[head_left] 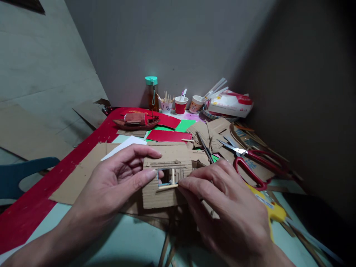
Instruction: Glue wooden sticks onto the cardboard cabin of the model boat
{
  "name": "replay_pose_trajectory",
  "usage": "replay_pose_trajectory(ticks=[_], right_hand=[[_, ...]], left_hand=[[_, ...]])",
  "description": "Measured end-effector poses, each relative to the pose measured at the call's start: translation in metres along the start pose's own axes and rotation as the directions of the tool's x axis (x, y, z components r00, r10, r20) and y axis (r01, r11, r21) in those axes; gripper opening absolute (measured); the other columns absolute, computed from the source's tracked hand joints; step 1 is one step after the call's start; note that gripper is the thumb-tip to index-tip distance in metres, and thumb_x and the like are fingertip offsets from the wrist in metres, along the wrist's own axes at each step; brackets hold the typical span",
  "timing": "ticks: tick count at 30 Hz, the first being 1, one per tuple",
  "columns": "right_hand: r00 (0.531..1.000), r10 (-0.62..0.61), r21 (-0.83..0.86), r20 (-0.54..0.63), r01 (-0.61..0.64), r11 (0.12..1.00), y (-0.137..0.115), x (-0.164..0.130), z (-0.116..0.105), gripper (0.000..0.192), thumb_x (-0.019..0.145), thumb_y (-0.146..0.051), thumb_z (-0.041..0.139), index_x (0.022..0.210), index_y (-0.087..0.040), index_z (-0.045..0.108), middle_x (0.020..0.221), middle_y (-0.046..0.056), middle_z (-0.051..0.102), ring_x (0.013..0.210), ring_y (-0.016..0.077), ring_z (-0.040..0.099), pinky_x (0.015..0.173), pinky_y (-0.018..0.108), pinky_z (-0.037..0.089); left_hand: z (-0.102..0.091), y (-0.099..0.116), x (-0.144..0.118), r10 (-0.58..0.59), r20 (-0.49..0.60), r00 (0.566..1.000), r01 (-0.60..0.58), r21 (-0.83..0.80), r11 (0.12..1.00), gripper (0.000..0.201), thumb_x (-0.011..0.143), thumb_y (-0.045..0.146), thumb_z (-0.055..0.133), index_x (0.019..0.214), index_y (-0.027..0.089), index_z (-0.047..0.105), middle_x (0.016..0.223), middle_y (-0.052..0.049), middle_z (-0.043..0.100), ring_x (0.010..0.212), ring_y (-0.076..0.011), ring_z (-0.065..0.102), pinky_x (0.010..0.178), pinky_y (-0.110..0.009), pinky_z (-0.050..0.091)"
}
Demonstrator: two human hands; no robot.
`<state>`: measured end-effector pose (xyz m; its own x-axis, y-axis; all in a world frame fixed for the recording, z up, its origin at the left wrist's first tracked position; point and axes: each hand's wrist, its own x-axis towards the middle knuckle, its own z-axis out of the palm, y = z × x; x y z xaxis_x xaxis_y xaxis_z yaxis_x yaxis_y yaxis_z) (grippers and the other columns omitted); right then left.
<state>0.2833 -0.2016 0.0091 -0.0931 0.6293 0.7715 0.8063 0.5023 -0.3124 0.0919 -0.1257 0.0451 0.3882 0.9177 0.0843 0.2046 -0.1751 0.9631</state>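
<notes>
Left hand (116, 178) pinching cardboard model house (164, 180) (windowed wall), right hand (222, 200) fingertips gripping thin wooden stick (167, 187) at sill, red-handled scissors (251, 161) nearby

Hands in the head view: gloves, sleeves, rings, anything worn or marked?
Nothing worn that shows. The left hand and right hand are both bare: no gloves, rings or tape. Both forearms are bare to the bottom edge of the frame, with no sleeve, cuff, watch or band in view. The left thumbnail is unpainted and trimmed short. No cables or markings.
</notes>
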Motion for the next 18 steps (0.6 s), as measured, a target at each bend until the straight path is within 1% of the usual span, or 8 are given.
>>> replay_pose_trajectory(ticks=[7, 11, 15, 18], right_hand=[[1.0, -0.026, 0.021, 0.001, 0.026, 0.999, -0.001, -0.001, -0.001, 0.017, 0.09, 0.0, 0.065, 0.086, -0.014, 0.074, 0.081, 0.003, 0.067, 0.075, 0.0159, 0.05, 0.067, 0.032, 0.039], [0.999, -0.021, 0.012, -0.037, 0.022, 1.0, 0.0, 0.0, -0.001, 0.018, 0.09, 0.002, 0.064, 0.086, -0.012, 0.074, 0.081, 0.004, 0.067, 0.076, 0.0149, 0.05, 0.069, 0.03, 0.04], [0.999, -0.033, -0.024, -0.028, 0.032, 0.999, 0.002, -0.001, 0.0, 0.02, 0.09, 0.003, 0.061, 0.087, -0.012, 0.075, 0.081, 0.005, 0.067, 0.076, 0.0168, 0.05, 0.07, 0.032, 0.04], [0.999, -0.036, -0.026, -0.026, 0.035, 0.999, 0.003, -0.002, 0.0, 0.02, 0.089, 0.004, 0.061, 0.088, -0.011, 0.075, 0.082, 0.006, 0.067, 0.076, 0.0176, 0.05, 0.07, 0.034, 0.04]], left_hand=[[0.002, -0.003, 0.005, 0.038, -0.023, 0.999, -0.037, 0.045, 0.998, 0.012, 0.085, 0.029, 0.077, 0.097, 0.031, 0.075, 0.09, 0.002, 0.071, 0.084, -0.0158, 0.069, 0.071, -0.019, 0.055], [0.002, -0.007, 0.011, 0.054, 0.007, 0.999, -0.054, 0.129, 0.99, 0.012, 0.086, 0.031, 0.074, 0.098, 0.029, 0.074, 0.09, 0.001, 0.071, 0.082, -0.0167, 0.066, 0.071, -0.022, 0.055], [0.003, -0.014, 0.016, 0.073, 0.033, 0.997, -0.079, 0.233, 0.969, 0.014, 0.089, 0.036, 0.07, 0.099, 0.027, 0.074, 0.083, 0.002, 0.066, 0.074, -0.0161, 0.058, 0.066, -0.023, 0.049], [0.005, -0.017, 0.018, 0.082, 0.036, 0.996, -0.089, 0.275, 0.957, 0.017, 0.089, 0.04, 0.07, 0.099, 0.026, 0.073, 0.08, 0.002, 0.066, 0.071, -0.0172, 0.059, 0.065, -0.025, 0.048]])
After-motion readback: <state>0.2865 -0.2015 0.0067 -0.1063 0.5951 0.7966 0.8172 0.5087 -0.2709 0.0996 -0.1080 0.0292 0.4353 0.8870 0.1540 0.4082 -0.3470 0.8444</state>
